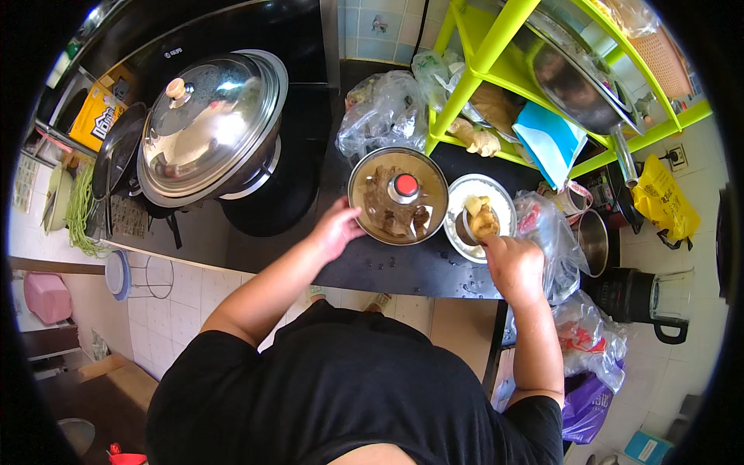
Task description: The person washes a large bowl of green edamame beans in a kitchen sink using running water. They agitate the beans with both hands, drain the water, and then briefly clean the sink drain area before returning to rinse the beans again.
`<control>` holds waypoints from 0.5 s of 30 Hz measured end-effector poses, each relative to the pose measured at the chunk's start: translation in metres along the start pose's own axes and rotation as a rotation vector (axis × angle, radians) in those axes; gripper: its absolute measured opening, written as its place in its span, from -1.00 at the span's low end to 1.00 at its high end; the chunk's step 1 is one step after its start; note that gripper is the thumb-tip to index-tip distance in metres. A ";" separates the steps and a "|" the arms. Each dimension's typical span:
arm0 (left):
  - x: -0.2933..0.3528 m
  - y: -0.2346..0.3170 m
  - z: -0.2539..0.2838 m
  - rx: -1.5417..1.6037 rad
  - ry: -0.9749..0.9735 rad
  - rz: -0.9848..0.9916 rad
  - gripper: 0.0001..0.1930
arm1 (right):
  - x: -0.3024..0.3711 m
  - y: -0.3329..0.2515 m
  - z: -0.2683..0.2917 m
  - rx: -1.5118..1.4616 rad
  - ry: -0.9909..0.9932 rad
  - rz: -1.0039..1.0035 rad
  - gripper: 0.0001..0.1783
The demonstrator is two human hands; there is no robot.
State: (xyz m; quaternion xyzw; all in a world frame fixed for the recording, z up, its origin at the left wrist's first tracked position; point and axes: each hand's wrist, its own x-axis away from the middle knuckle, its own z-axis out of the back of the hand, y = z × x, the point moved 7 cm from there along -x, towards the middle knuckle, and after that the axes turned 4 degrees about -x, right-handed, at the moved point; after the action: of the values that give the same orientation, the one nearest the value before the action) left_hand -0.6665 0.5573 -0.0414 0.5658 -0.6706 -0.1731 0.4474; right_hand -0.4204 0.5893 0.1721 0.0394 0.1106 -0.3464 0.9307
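Note:
My left hand point(336, 226) rests against the left rim of a small pot point(364, 203) covered by a glass lid with a red knob point(406, 185); brown food shows through the lid. My right hand point(514, 266) grips a ladle or scoop point(467, 229) over a white bowl point(502, 203) that holds pale yellowish pieces of food point(481, 218). Both stand on a dark countertop point(403, 267).
A large wok with a steel-and-glass lid point(209, 128) sits on the stove at left. Plastic bags point(384, 112) lie behind the pot. A lime-green rack point(496, 54) holds a pan point(577, 81). A blender point(647, 298) and a metal cup point(593, 240) stand at right.

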 end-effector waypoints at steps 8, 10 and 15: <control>-0.009 0.007 0.040 -0.149 0.281 0.030 -0.73 | -0.032 -0.025 0.009 -0.024 0.028 -0.016 -0.89; -0.037 0.053 0.052 -0.307 0.447 -0.296 -0.63 | -0.037 -0.030 0.010 -0.030 0.033 0.010 -0.88; -0.095 0.103 0.034 -1.047 0.656 -0.634 -0.51 | -0.056 -0.046 0.006 -0.020 0.026 0.017 -0.87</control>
State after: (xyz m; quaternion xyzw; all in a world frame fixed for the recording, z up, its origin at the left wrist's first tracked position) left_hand -0.7599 0.6658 -0.0218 0.4670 -0.1314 -0.4163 0.7690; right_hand -0.4904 0.5892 0.1911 0.0353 0.1258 -0.3367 0.9325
